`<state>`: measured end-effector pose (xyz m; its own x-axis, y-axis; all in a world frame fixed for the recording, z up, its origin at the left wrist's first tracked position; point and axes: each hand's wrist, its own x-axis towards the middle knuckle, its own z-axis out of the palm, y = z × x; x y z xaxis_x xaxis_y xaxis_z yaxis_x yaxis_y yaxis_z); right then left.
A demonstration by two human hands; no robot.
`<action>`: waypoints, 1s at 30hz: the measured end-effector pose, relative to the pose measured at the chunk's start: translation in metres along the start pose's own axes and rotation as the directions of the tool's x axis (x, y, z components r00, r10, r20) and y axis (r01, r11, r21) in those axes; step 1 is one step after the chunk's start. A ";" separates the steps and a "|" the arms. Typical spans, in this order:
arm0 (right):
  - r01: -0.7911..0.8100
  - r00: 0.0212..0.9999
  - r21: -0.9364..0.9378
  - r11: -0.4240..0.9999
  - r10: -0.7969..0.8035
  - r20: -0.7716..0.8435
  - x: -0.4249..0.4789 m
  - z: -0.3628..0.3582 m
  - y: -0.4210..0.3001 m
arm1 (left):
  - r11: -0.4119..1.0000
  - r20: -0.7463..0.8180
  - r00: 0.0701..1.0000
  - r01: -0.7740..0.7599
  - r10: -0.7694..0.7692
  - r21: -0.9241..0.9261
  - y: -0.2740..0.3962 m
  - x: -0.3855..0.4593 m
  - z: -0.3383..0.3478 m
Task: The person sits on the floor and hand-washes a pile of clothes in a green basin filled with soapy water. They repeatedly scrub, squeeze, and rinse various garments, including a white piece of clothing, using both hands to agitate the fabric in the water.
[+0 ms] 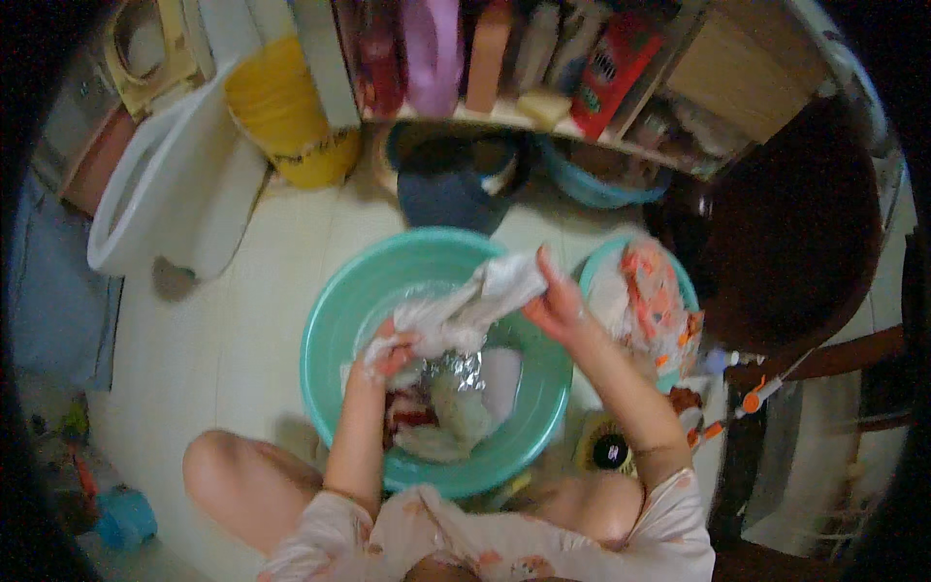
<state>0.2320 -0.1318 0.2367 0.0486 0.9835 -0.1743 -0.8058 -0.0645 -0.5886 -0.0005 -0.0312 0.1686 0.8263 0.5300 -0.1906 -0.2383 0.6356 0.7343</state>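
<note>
A wet white cloth [465, 302] is stretched between my two hands above a large green plastic basin [320, 364]. My left hand [391, 353] grips its lower left end, low inside the basin. Higher up, near the basin's right rim, my right hand [556, 302] is closed on the other end. Below the cloth, the basin holds water with light glinting on it. Pale fabric [458, 422] and a dark red piece [411, 409] lie in that water. Blur hides the exact placing of my fingers.
A smaller green basin [589, 269] with pink and white clothes stands at the right. Beyond the big basin are a yellow bucket [280, 109], a blue basin [604, 193] and a shelf of bottles [487, 113]. A white toilet [174, 182] is at the left.
</note>
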 end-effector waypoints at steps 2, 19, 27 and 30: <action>-0.027 0.998 0.000 1.000 0.027 -0.062 -0.005 0.019 -0.002 | 0.931 -0.145 0.982 0.164 -0.122 0.326 -0.013 0.006 -0.020; -0.154 0.986 -0.163 0.975 0.141 -0.085 -0.012 0.070 0.020 | 0.988 -0.161 0.986 -0.021 0.046 0.155 0.034 0.004 0.076; -0.030 0.940 -0.597 0.802 -0.180 -0.289 -0.007 0.032 0.014 | 0.940 -0.216 0.963 -0.086 0.164 0.329 0.046 0.002 0.067; 0.062 0.922 -0.621 0.781 -0.283 -0.264 -0.006 0.039 0.007 | 0.927 -0.208 0.960 -0.102 0.187 0.360 0.052 0.003 0.059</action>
<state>0.2035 -0.1312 0.2642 0.4284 0.8807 -0.2022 -0.2600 -0.0942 -0.9610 0.0195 -0.0296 0.2451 0.6425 0.7444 -0.1818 -0.1216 0.3332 0.9350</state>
